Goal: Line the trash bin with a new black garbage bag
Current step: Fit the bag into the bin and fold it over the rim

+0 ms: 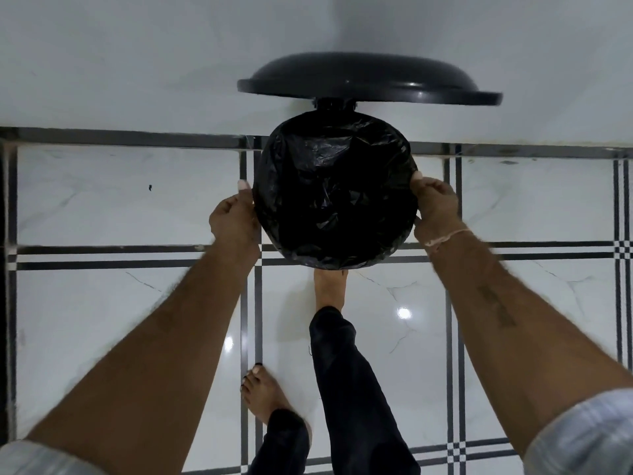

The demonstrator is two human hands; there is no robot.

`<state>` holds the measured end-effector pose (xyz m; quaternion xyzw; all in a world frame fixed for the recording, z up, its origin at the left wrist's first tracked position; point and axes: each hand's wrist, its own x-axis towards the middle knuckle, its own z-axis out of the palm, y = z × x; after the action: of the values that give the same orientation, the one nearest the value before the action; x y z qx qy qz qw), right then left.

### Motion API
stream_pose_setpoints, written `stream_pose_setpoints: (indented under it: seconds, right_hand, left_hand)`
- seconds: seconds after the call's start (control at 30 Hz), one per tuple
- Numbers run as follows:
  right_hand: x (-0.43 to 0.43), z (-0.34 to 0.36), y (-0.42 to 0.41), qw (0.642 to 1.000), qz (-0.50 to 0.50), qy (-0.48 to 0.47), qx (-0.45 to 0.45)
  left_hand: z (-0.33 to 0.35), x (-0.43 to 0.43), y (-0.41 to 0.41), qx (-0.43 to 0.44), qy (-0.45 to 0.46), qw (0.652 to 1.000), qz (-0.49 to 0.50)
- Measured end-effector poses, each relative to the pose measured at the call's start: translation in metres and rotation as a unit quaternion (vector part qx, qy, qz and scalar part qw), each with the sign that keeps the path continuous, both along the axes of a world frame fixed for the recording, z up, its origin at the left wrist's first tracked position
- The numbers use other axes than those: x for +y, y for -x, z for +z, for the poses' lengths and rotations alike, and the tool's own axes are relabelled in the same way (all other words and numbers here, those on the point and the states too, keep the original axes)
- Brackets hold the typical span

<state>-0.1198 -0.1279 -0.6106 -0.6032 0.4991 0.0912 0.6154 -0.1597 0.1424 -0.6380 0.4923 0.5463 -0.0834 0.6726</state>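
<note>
Your left hand [234, 219] and right hand [436, 207] each curl their fingers onto the edge of the garbage bag [332, 200], clamping it against opposite sides of the trash bin [335, 105]. The bag sits inside the bin, its mouth folded over the rim. Pull too hard and the thin film may tear or slip off the far edge. Your foot [330, 286] reaches under the near side, likely onto a hidden pedal; ease off and the raised lid [366, 75] could drop on your hands. The bin stands on glossy white floor tiles [137, 200] with dark lines, against a pale wall [137, 63].
</note>
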Motion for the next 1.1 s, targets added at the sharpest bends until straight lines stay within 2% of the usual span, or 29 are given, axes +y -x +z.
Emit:
stream_pose_setpoints:
  seconds: [0.1, 0.2, 0.37, 0.5, 0.6, 0.67, 0.87, 1.0, 1.1]
  right_hand:
    - [0.005, -0.003, 0.024, 0.999, -0.009, 0.021, 0.043]
    - [0.012, -0.007, 0.048, 0.996, -0.020, -0.041, 0.076]
    - [0.006, -0.018, 0.055, 0.986, -0.053, -0.153, 0.039]
    - [0.005, -0.022, 0.071, 0.974, -0.092, -0.205, -0.005]
    - [0.007, -0.027, 0.087, 0.975, -0.087, -0.199, 0.042]
    - [0.008, -0.028, 0.091, 0.968, -0.103, -0.223, 0.054]
    - [0.024, -0.034, 0.096, 0.940, -0.212, -0.266, -0.005]
    - [0.039, -0.030, 0.114, 0.935, -0.228, -0.270, 0.022]
    - [0.054, -0.020, 0.118, 0.898, -0.295, -0.327, 0.022]
  left_hand:
    - [0.002, -0.009, 0.016, 0.015, 0.049, 0.998, -0.020]
    - [0.001, -0.015, 0.025, 0.012, 0.063, 0.997, -0.047]
    - [-0.008, -0.014, 0.022, 0.012, 0.100, 0.995, 0.007]
    - [-0.007, -0.016, 0.033, -0.002, 0.139, 0.990, 0.023]
    - [-0.004, -0.017, 0.046, -0.012, 0.177, 0.984, 0.009]
    - [-0.005, -0.020, 0.050, 0.005, 0.168, 0.986, 0.008]
    - [-0.016, -0.019, 0.044, 0.026, 0.171, 0.984, 0.044]
    - [-0.016, -0.018, 0.051, 0.031, 0.182, 0.980, 0.067]
    - [-0.018, -0.021, 0.046, 0.038, 0.189, 0.978, 0.079]
